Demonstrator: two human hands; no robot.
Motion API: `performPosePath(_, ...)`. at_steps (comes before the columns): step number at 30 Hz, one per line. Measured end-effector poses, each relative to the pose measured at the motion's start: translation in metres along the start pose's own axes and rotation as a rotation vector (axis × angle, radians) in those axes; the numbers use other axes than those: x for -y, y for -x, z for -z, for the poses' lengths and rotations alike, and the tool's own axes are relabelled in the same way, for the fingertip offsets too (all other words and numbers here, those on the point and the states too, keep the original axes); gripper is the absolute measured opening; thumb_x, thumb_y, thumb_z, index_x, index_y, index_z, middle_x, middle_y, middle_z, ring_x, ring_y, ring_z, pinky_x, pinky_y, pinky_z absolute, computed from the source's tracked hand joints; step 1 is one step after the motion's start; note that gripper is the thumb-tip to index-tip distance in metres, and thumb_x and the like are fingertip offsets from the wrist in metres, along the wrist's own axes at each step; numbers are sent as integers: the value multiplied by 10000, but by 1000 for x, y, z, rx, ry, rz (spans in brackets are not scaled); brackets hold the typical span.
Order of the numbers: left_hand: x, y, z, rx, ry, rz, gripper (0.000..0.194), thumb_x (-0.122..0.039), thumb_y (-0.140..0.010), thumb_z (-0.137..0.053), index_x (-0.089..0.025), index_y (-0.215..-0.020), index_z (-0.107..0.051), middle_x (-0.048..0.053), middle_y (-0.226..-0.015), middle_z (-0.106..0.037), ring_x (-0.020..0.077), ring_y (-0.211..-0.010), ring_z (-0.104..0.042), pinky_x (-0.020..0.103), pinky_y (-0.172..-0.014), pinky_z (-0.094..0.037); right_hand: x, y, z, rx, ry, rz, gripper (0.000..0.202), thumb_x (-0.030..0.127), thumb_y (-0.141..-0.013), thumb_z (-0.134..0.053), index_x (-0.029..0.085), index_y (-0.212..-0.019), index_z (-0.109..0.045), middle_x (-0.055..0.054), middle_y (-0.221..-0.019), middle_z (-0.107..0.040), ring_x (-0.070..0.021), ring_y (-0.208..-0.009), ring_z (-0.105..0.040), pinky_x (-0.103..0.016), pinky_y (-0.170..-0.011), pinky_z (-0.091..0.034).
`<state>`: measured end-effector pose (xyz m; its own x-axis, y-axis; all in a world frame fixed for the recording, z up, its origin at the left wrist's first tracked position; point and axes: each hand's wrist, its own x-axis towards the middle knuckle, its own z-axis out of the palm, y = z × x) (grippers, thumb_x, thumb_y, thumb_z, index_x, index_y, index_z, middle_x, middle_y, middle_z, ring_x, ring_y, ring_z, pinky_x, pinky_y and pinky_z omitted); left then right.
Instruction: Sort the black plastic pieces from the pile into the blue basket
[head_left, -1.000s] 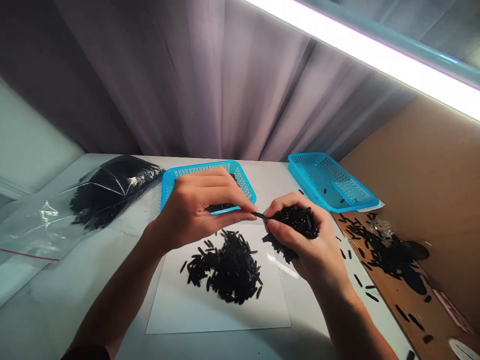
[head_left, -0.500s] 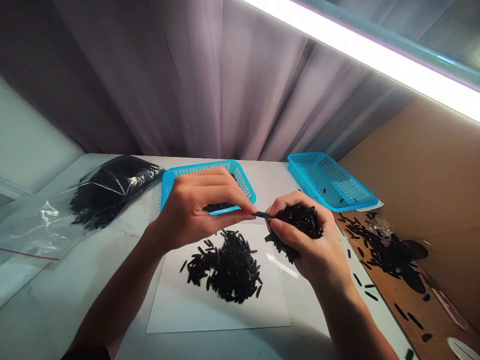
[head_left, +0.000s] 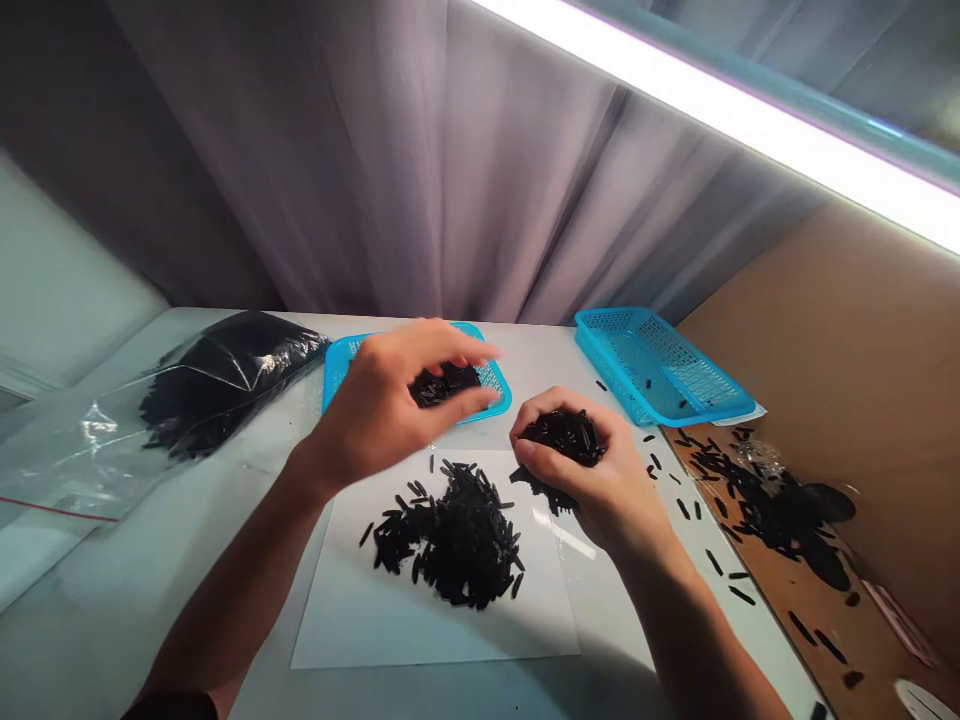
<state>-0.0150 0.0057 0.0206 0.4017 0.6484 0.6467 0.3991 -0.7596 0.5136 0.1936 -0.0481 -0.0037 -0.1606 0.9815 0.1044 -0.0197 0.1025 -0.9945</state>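
White table [head_left: 540, 355], black pieces [head_left: 469, 545], curtain [head_left: 390, 180]

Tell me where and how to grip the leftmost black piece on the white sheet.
Probably pinch across its middle, from above: the piece is slim, lies on the sheet, and its left side is clear of the pile.

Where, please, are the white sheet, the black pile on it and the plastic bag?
White sheet [head_left: 341, 622], head view: bare lower-left area.
Black pile [head_left: 466, 545], head view: its middle.
Plastic bag [head_left: 225, 380], head view: its dark-filled part.
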Motion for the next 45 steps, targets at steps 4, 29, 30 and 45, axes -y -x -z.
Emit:
performPosePath(4, -16, 3, -4, 141, 183, -159, 69, -146, -891, -782, -166, -954, -767, 36, -937, -744, 148, -871, -679, 284, -810, -556, 0, 1, -2, 69, -99, -68, 155, 214, -766, -813, 204, -815, -666, 65, -622, -517, -68, -509, -395, -184, -449, -320)
performPosePath(29, -9, -1, 2, -8, 206, -225, 114, -148, -799, -867, -174, -840, -764, 8, -805, -759, 148, -778, -698, 296, -747, -575, 7, 4, 3, -73, 6, 27, 119, 255, -798, -803, 223, -822, -692, 45, -661, -579, -86, -535, -469, -197, -462, -362)
performPosePath(30, -9, -1, 2, -24, 205, -225, 115, -145, -797, -868, -177, -843, -768, 8, -807, -761, 148, -777, -701, 291, -745, -576, 8, 4, 3, -79, 6, 32, 113, 254, -800, -800, 223, -820, -694, 43, -666, -581, -86, -537, -468, -196, -461, -363)
performPosePath(45, -8, 1, -10, -42, 468, 9, 138, -128, -817, -851, -239, -863, -782, -21, -805, -755, 134, -751, -668, 301, -646, -532, 17, 13, -1, -147, 2, 93, 81, 238, -791, -782, 220, -815, -707, 8, -722, -646, -113, -585, -515, -222, -505, -412)
